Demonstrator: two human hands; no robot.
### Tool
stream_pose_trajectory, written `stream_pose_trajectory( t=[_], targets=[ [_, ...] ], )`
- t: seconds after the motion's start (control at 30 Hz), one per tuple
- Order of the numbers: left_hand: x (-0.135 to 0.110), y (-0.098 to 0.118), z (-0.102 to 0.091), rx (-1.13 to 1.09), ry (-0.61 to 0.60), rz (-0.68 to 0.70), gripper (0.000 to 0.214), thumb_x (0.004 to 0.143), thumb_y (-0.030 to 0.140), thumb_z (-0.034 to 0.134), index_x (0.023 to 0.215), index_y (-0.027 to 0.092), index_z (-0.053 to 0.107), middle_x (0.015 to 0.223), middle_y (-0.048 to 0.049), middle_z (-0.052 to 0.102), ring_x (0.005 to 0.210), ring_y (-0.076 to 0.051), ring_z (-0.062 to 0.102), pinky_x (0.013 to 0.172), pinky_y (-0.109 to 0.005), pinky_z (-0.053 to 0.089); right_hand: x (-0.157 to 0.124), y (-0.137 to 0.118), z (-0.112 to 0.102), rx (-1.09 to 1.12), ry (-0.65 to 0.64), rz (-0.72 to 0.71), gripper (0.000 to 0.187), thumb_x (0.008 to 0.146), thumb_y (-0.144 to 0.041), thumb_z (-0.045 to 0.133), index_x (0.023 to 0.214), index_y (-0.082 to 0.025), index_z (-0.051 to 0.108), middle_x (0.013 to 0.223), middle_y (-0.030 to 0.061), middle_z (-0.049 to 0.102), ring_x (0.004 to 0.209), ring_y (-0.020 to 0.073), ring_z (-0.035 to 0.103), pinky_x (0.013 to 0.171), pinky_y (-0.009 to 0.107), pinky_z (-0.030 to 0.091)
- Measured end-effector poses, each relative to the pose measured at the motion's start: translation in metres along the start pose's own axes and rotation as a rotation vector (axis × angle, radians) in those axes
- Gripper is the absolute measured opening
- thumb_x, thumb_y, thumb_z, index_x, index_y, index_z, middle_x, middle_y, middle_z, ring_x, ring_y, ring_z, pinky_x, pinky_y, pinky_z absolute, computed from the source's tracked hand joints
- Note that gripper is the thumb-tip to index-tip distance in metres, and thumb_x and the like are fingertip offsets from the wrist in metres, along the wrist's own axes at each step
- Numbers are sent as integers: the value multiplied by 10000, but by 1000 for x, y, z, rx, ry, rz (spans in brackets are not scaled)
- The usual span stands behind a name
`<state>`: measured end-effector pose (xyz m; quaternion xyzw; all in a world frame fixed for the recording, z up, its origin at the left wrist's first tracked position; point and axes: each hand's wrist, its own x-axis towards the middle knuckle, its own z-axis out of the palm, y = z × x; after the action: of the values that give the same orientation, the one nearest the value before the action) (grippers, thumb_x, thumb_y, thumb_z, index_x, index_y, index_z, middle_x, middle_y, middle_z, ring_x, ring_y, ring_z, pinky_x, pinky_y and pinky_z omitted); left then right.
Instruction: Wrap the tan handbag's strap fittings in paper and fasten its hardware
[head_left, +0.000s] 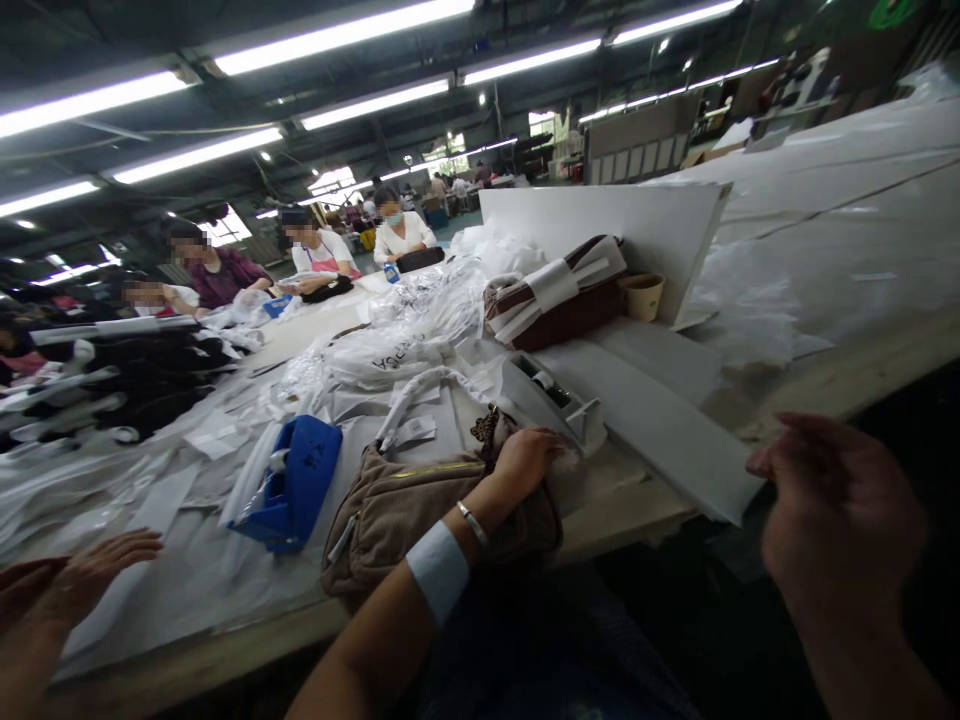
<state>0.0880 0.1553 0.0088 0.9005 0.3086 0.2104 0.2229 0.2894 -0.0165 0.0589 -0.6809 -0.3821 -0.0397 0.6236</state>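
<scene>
A brown corduroy handbag [427, 510] with a yellow-toned zipper and a wrapped white handle lies at the table's front edge. My left hand [525, 458], with a bracelet and a white band at the wrist, reaches over the bag's right end. Its fingers are curled beside a grey tape dispenser [559, 395]; a clear, blurry bit shows at the fingertips. A dark patterned charm [486, 428] hangs by the bag's handle. My right hand [840, 500] is raised at the right, blurred, its fingers bent together near the end of a white board strip [675, 420]. Whatever it may hold is hidden.
A blue tape dispenser [296, 480] stands left of the bag. Another person's hands [82, 585] rest at the left edge. Behind are plastic bags [390, 345], a wrapped brown bag [562, 295], a paper cup [643, 295] and an upright white board [667, 235]. Several co-workers sit across the table.
</scene>
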Motion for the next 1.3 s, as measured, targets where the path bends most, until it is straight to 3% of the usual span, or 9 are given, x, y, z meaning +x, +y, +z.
stream_pose_trajectory(
  t=[0.1,0.2,0.37,0.6,0.73,0.83,1.0,1.17,1.3],
  targets=[
    [-10,23,-5,-120,77,-61,391,831,297,723,1212,222,687,1228,-94,688,1007,-236,671,939,-337,505,-13,-1,13,16,-149,46,279,918,-464,572,1094,-264,657,770,21,613,641,180,592,659,322,477],
    [-23,47,-12,-611,43,-100,562,862,417,678,1367,201,560,1267,-125,660,825,-173,675,757,-281,533,-34,5,35,-6,-366,-52,229,937,-423,540,1041,-269,675,891,23,656,656,151,622,664,290,502],
    [-39,60,-30,-1100,123,-235,489,958,504,488,1184,92,623,1009,-142,699,754,-147,651,618,-214,478,-52,14,60,-2,-609,-259,248,956,-374,504,1042,-272,712,996,31,697,730,160,685,694,286,548],
    [-53,42,-28,-660,69,-183,353,983,367,430,807,135,630,647,-11,592,561,-100,528,560,-207,411,-37,-23,85,7,-626,-209,352,931,-455,551,1181,-263,707,1237,61,693,1055,240,683,909,333,542],
    [-58,39,-23,-483,-26,-102,305,954,229,427,739,146,628,657,-24,640,587,-107,574,603,-207,434,-31,-43,102,214,-736,-21,282,856,-454,647,991,-246,780,903,37,780,811,215,725,738,288,576],
    [-50,25,-42,-488,-20,-96,291,967,289,439,871,144,673,712,-37,670,613,-122,610,595,-204,455,-23,-45,114,361,-760,46,320,874,-466,620,995,-208,767,687,13,723,596,167,658,594,266,540],
    [-16,-33,-82,-119,323,-403,238,928,325,540,958,161,709,853,-64,703,801,-182,638,766,-268,463,-5,-50,147,289,-713,-95,380,954,-393,496,1263,-196,598,734,-2,707,593,146,636,628,268,498],
    [-1,-74,-72,-209,200,-525,297,832,364,662,693,111,732,602,-65,652,659,-216,634,661,-285,465,2,-44,189,20,-758,-203,230,933,-313,525,1100,-212,647,756,14,746,587,168,664,612,271,461],
    [-8,-85,-55,-405,173,-546,207,792,294,704,875,117,773,730,-43,731,690,-169,654,622,-228,468,-2,-26,206,-120,-772,-309,222,932,-322,553,981,-220,744,938,65,771,857,215,713,726,273,476]
  ],
)
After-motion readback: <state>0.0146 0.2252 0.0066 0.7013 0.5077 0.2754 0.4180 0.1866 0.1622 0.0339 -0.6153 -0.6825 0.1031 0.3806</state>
